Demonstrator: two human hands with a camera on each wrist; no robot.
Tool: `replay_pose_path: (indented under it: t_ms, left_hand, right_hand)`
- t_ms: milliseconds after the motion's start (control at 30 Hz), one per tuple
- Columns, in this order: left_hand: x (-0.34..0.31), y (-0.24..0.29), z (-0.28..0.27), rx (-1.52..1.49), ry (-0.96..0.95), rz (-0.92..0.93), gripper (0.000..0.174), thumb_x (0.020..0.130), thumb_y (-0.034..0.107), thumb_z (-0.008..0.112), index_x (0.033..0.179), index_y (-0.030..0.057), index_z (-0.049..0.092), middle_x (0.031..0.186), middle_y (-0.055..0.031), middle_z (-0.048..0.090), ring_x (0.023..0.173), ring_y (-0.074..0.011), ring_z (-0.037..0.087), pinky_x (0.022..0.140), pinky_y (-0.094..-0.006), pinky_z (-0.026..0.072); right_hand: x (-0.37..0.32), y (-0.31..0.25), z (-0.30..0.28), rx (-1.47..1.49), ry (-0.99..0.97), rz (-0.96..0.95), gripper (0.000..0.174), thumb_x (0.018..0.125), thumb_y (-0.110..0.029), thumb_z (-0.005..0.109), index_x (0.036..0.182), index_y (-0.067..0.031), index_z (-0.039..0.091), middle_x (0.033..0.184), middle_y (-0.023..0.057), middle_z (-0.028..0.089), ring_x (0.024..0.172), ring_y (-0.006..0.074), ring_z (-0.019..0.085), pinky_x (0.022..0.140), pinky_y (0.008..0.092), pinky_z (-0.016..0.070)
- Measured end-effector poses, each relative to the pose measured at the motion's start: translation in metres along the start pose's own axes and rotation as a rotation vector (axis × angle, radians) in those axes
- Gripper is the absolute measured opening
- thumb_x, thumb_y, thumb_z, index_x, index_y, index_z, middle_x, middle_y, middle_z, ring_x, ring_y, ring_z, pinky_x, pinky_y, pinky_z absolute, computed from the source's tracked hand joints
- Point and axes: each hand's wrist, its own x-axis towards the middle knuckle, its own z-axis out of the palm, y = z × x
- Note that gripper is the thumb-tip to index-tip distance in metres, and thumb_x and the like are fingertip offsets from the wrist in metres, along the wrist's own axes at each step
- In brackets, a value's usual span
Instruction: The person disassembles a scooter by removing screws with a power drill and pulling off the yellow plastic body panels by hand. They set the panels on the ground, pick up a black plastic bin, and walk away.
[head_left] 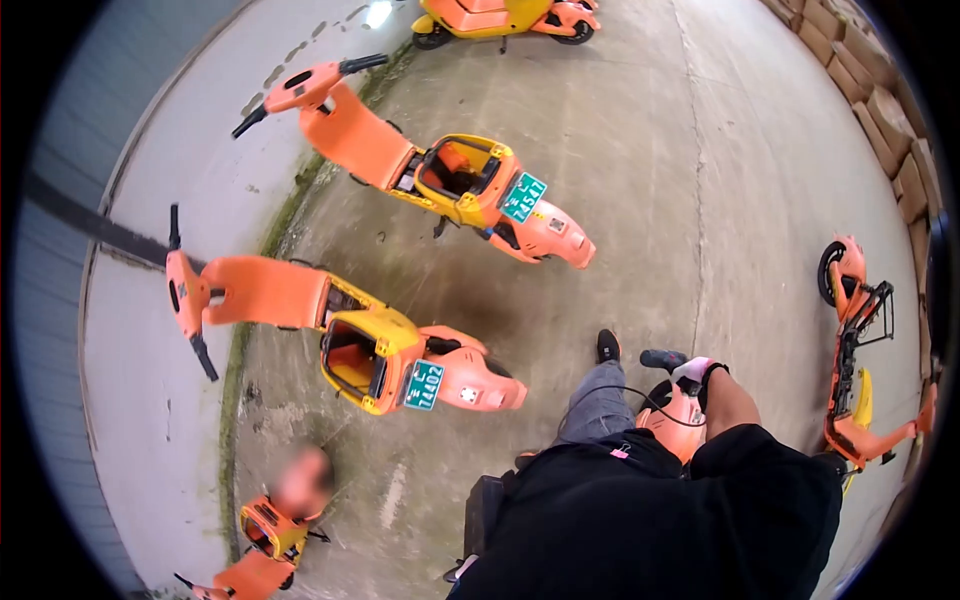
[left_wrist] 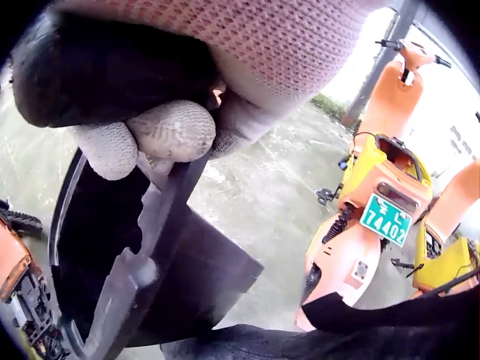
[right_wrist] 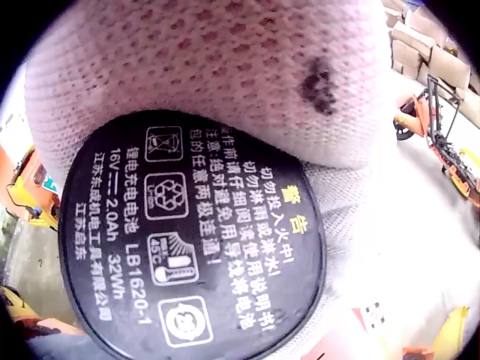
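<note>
My right hand (head_left: 692, 372), in a pinkish-white knit glove, grips a cordless drill (head_left: 662, 359) in the head view. Its black battery pack (right_wrist: 195, 247), printed with white and yellow lettering, fills the right wrist view below the glove. My gloved left hand (left_wrist: 277, 52) has its fingers curled round a black plastic part (left_wrist: 172, 240) with box-like walls and a ribbed edge. In the head view a dark box-shaped piece (head_left: 484, 515) shows beside my body, while the left hand is hidden there. An orange scooter fender (head_left: 675, 425) lies just below my right hand.
Two orange-and-yellow scooters with open seat compartments, one plated 74402 (head_left: 440, 365) and one plated 74547 (head_left: 470, 190), stand on the left. Another scooter (head_left: 848, 370) is at the right, near stacked cardboard boxes (head_left: 890, 120). A person (head_left: 303, 480) is at lower left.
</note>
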Motion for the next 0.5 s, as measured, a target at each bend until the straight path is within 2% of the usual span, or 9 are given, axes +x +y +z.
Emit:
replay_pose_path:
  t_ms: [67, 100, 133, 200, 267, 333, 400, 433, 500]
  left_hand:
    - [-0.033, 0.022, 0.013, -0.005, 0.018, 0.018, 0.032, 0.075, 0.018, 0.069, 0.098, -0.0027, 0.064, 0.088, -0.0135, 0.067, 0.073, -0.0276, 0.063, 0.064, -0.0425, 0.0511]
    - [-0.053, 0.035, 0.021, -0.010, 0.028, 0.026, 0.030, 0.074, 0.017, 0.069, 0.097, -0.0027, 0.064, 0.086, -0.0136, 0.067, 0.071, -0.0280, 0.063, 0.063, -0.0432, 0.0512]
    - [-0.073, 0.048, 0.033, -0.014, 0.031, 0.031, 0.029, 0.074, 0.016, 0.069, 0.096, -0.0027, 0.064, 0.084, -0.0137, 0.067, 0.069, -0.0283, 0.063, 0.061, -0.0439, 0.0514]
    - [-0.111, 0.072, 0.046, -0.022, 0.049, 0.050, 0.027, 0.073, 0.013, 0.070, 0.093, -0.0028, 0.065, 0.081, -0.0140, 0.067, 0.066, -0.0291, 0.063, 0.059, -0.0454, 0.0516]
    - [-0.147, 0.098, 0.063, -0.061, 0.052, 0.059, 0.024, 0.071, 0.010, 0.071, 0.091, -0.0028, 0.065, 0.077, -0.0142, 0.067, 0.062, -0.0298, 0.063, 0.057, -0.0468, 0.0519]
    - [-0.182, 0.118, 0.075, -0.082, 0.073, 0.074, 0.022, 0.070, 0.008, 0.072, 0.088, -0.0029, 0.066, 0.074, -0.0145, 0.067, 0.059, -0.0306, 0.063, 0.055, -0.0482, 0.0522]
    - [-0.242, 0.153, 0.087, 0.140, 0.263, 0.222, 0.019, 0.072, 0.005, 0.070, 0.087, -0.0027, 0.063, 0.063, -0.0128, 0.060, 0.050, -0.0276, 0.058, 0.046, -0.0452, 0.0485]
    - [-0.324, 0.185, 0.081, 0.069, 0.137, 0.154, 0.018, 0.073, 0.004, 0.070, 0.088, -0.0014, 0.061, 0.059, -0.0116, 0.056, 0.045, -0.0251, 0.054, 0.041, -0.0416, 0.0444]
    - [-0.344, 0.195, 0.091, 0.064, 0.045, 0.129, 0.018, 0.073, 0.004, 0.068, 0.089, -0.0015, 0.060, 0.058, -0.0126, 0.055, 0.042, -0.0244, 0.052, 0.039, -0.0400, 0.0408]
  right_hand:
    - [-0.040, -0.014, -0.026, 0.033, -0.059, 0.047, 0.023, 0.070, -0.025, 0.074, 0.086, -0.0083, 0.070, 0.069, 0.0059, 0.064, 0.056, 0.0188, 0.060, 0.051, 0.0345, 0.0470]
    - [-0.047, -0.016, -0.046, -0.023, 0.020, 0.040, 0.018, 0.072, -0.024, 0.073, 0.082, -0.0092, 0.070, 0.068, 0.0062, 0.064, 0.056, 0.0190, 0.060, 0.051, 0.0343, 0.0456]
    - [0.007, 0.008, -0.072, -0.086, 0.042, -0.049, 0.017, 0.072, -0.023, 0.072, 0.080, -0.0082, 0.070, 0.068, 0.0071, 0.064, 0.055, 0.0191, 0.060, 0.050, 0.0351, 0.0455]
    - [-0.003, 0.001, -0.112, -0.067, 0.033, 0.061, 0.019, 0.071, -0.023, 0.073, 0.077, -0.0061, 0.068, 0.068, 0.0088, 0.065, 0.056, 0.0195, 0.061, 0.049, 0.0350, 0.0467]
    - [0.014, 0.013, -0.147, 0.000, 0.078, 0.009, 0.026, 0.071, -0.027, 0.075, 0.082, -0.0051, 0.069, 0.072, 0.0101, 0.067, 0.057, 0.0203, 0.062, 0.052, 0.0349, 0.0482]
    - [0.002, -0.001, -0.186, 0.007, 0.090, 0.067, 0.025, 0.070, -0.025, 0.077, 0.080, -0.0040, 0.068, 0.071, 0.0103, 0.066, 0.056, 0.0207, 0.062, 0.050, 0.0349, 0.0477]
    - [-0.006, -0.020, -0.221, -0.011, 0.116, 0.045, 0.020, 0.069, -0.020, 0.077, 0.074, -0.0058, 0.064, 0.066, 0.0093, 0.062, 0.053, 0.0203, 0.060, 0.049, 0.0354, 0.0481]
    - [-0.007, -0.028, -0.239, -0.051, 0.122, 0.023, 0.026, 0.067, -0.024, 0.080, 0.077, -0.0040, 0.067, 0.070, 0.0097, 0.065, 0.057, 0.0196, 0.062, 0.052, 0.0346, 0.0496]
    - [0.014, -0.032, -0.271, -0.125, 0.177, 0.066, 0.037, 0.065, -0.030, 0.082, 0.084, -0.0007, 0.071, 0.076, 0.0095, 0.068, 0.064, 0.0183, 0.066, 0.059, 0.0331, 0.0520]
